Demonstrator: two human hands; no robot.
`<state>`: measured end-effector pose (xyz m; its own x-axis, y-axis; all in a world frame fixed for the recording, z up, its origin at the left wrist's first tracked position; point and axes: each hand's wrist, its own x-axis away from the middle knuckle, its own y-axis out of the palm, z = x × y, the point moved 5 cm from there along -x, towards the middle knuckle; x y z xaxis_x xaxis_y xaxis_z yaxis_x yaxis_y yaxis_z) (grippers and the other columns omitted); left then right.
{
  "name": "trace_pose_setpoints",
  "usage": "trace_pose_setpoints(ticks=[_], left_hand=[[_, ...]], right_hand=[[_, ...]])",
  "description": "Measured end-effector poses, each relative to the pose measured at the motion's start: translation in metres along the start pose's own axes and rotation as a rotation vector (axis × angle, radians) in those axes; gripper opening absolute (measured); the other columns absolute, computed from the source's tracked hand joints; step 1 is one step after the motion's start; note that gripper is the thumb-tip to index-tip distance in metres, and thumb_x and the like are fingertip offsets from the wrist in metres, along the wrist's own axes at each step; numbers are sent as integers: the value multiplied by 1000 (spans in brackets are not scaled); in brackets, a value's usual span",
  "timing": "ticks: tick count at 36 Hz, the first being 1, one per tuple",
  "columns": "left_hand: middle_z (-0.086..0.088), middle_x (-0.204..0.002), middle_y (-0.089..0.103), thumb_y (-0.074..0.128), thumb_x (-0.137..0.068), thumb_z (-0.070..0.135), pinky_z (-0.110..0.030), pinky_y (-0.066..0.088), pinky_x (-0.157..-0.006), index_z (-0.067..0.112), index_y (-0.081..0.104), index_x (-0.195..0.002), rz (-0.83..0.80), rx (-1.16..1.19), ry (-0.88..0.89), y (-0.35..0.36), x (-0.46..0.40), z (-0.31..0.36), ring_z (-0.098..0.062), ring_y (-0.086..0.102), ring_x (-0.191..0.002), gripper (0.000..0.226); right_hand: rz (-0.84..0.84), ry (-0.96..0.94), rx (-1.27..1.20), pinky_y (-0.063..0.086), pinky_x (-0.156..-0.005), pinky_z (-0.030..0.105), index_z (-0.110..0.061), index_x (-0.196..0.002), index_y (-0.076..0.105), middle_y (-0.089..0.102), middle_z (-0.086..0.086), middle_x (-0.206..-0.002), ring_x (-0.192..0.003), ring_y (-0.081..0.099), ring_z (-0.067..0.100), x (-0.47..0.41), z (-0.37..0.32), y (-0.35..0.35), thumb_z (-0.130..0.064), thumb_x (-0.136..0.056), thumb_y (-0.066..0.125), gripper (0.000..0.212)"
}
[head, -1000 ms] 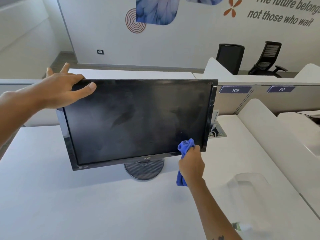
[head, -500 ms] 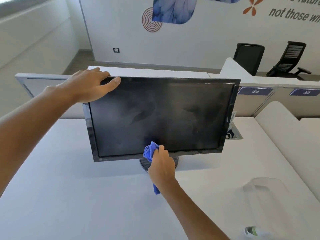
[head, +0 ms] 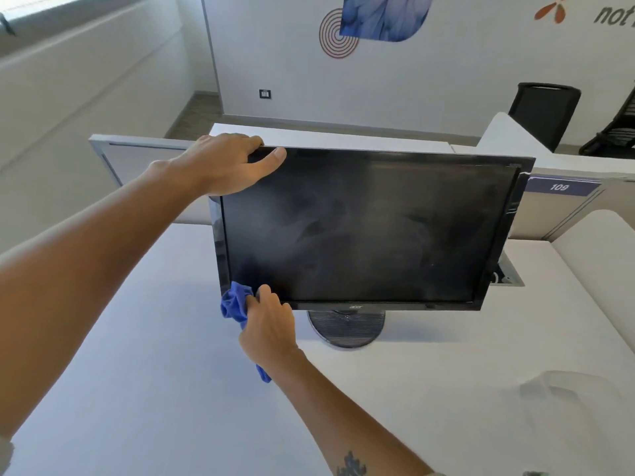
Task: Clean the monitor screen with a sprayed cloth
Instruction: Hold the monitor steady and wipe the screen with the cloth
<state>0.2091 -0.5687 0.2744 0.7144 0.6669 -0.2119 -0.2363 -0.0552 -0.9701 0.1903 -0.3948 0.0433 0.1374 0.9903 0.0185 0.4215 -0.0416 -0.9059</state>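
Left hand point(head: 223, 164) grips the top left corner of the black flat-panel monitor point(head: 364, 231), fingers curled over the upper edge and thumb laid across the front bezel. Right hand point(head: 269, 326) is closed around a bunched blue cloth point(head: 235, 304) and presses it against the lower left corner of the screen, at the bezel; a tail of the cloth hangs below the wrist. Screen surface is dark and shows pale, hazy smears across its middle. Monitor stands upright on a round, ribbed grey base point(head: 347, 328), which rests on the white desk point(head: 154, 389). A grey partition panel point(head: 137, 159) runs behind the monitor. A clear plastic container point(head: 577, 403) sits on the desk at lower right, well apart from the monitor.
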Motion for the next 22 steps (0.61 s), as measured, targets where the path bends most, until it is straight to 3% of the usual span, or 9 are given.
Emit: trace_pose_setpoints(ticks=[4, 6, 9, 11, 14, 17, 20, 22], left_hand=[[-5, -85, 63, 20, -101, 85, -43, 37, -77, 19, 51, -85, -25, 14, -5, 1, 0, -2, -31, 58, -82, 74], [-5, -85, 63, 18, -99, 86, -43, 38, -77, 18, 53, -87, -26, 25, -9, 0, 0, -3, -31, 59, -83, 78], [-6, -85, 63, 15, -99, 85, -44, 37, -77, 15, 52, -88, -28, 28, -27, -2, 0, -2, -34, 60, -86, 80], [-6, -86, 63, 12, -99, 84, -43, 36, -79, 13, 52, -88, -42, 45, -42, -2, -1, -1, -36, 60, -90, 82], [-10, -110, 73, 1, -89, 91, -45, 40, -91, 10, 65, -111, -67, 72, -73, -4, -2, 1, -40, 62, -111, 105], [-17, -135, 71, -3, -85, 91, -46, 38, -100, 10, 65, -134, -97, 80, -99, -7, 0, 5, -41, 60, -130, 117], [-18, -132, 71, 1, -96, 86, -43, 37, -98, 8, 66, -131, -104, 110, -125, -10, 3, 4, -42, 59, -127, 108], [-13, -111, 71, 6, -107, 77, -44, 37, -96, 9, 67, -105, -107, 152, -149, -12, 7, 6, -40, 58, -114, 91]], right_hand=[[-13, 32, -111, 38, -75, 38, -15, -118, 63, 46, 3, -109, -83, 46, 22, -9, -19, 13, -13, -95, 68, 25], [-8, 114, -245, 42, -73, 38, -14, -110, 63, 48, 3, -110, -82, 51, 24, -9, -17, 15, -14, -95, 67, 16], [-67, 345, -663, 49, -71, 39, -19, -96, 54, 60, 9, -112, -84, 61, 24, -8, -9, 13, -17, -100, 60, 8], [-100, 502, -935, 53, -78, 35, -13, -109, 58, 68, 9, -111, -89, 65, 19, -8, -8, 10, -19, -103, 56, 9], [-136, 609, -1124, 51, -84, 30, -12, -114, 62, 70, 2, -104, -94, 67, 15, -10, -11, 0, -24, -107, 55, 15], [-136, 661, -1243, 49, -73, 26, -14, -99, 62, 69, 1, -94, -86, 66, 13, -14, -13, -14, -20, -108, 54, 14], [-101, 683, -1303, 47, -68, 25, -16, -91, 60, 67, 1, -90, -81, 64, 12, -20, -20, -33, -19, -108, 54, 18], [-73, 685, -1320, 46, -66, 25, -16, -91, 59, 67, 1, -87, -79, 64, 13, -27, -27, -46, -23, -108, 55, 19]])
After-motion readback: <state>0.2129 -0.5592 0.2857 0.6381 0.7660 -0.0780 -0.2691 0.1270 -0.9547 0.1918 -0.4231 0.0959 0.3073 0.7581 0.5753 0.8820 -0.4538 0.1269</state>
